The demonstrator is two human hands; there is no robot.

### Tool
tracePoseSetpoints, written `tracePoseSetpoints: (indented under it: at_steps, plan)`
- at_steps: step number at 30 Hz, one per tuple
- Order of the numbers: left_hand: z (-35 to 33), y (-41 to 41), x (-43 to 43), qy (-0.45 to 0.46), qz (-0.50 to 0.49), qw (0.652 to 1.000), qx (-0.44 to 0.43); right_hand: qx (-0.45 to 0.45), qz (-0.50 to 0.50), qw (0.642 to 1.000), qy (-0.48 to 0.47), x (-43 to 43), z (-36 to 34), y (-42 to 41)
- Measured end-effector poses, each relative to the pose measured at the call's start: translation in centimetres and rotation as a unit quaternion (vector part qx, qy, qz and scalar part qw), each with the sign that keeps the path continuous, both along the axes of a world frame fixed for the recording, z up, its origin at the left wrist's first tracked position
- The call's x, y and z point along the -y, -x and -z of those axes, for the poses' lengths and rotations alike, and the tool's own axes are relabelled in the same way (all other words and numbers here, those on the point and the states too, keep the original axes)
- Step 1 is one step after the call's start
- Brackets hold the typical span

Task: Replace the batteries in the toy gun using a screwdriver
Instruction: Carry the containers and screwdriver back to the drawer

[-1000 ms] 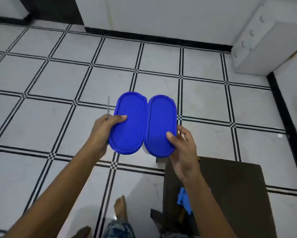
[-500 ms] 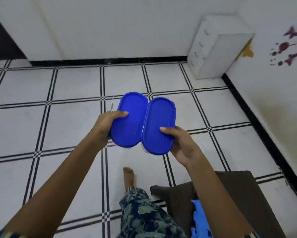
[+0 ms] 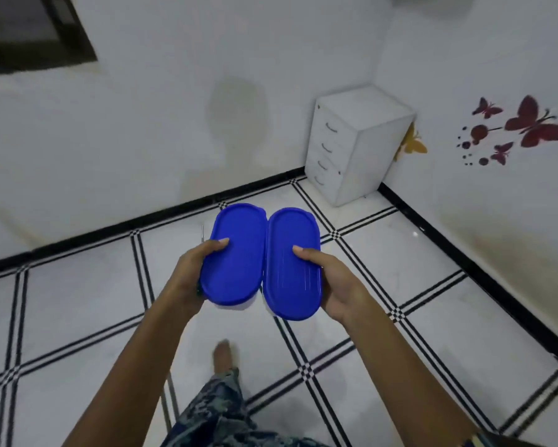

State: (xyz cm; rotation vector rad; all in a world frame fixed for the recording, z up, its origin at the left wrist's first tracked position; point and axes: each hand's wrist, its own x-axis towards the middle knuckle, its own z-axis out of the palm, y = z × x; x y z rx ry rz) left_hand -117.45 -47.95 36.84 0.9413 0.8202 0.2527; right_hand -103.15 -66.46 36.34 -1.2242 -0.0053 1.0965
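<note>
Person is standing on a white tiled floor (image 3: 77, 301) with black grid lines, carrying two oval boxes with blue lids out in front. The boxes are sitting side by side, long edges touching.

Left hand (image 3: 188, 275) is gripping the left box (image 3: 235, 253), thumb lying flat on the lid, fingers curling underneath out of sight. Right hand (image 3: 339, 285) is holding the right box (image 3: 292, 266) the same way, thumb pressing on the lid, fingers hidden below.

The screwdriver (image 3: 202, 233), or what looks like its thin metal shaft, is poking up just behind the left thumb, beside the left box's edge. It is probably tucked into that same grip, but the handle is hidden.

A bare foot (image 3: 222, 353) is showing below the boxes. A white drawer unit (image 3: 351, 146) is sitting in the far corner, with butterfly stickers (image 3: 535, 124) on the wall to its right.
</note>
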Motion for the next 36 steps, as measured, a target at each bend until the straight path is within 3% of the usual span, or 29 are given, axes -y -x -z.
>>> tracePoseSetpoints:
  at_steps: [8,17,28,36]
  plan:
    - [-0.3,-21.9,-18.8,-0.009,0.097,0.995,-0.008,-0.013,0.107,0.994,0.02,-16.8,0.6,-18.2]
    - [2.1,-48.4,-30.8,0.003,0.184,0.983,-0.01,-0.064,0.208,0.976,0.023,-28.6,0.7,-40.0]
    - [8.3,-80.1,-43.3,0.036,0.241,0.969,-0.036,-0.068,0.244,0.964,0.08,-40.5,6.9,-69.6]
    - [18.0,-98.2,-50.4,0.055,0.257,0.962,-0.071,-0.079,0.283,0.949,0.111,-48.2,17.1,-85.9]
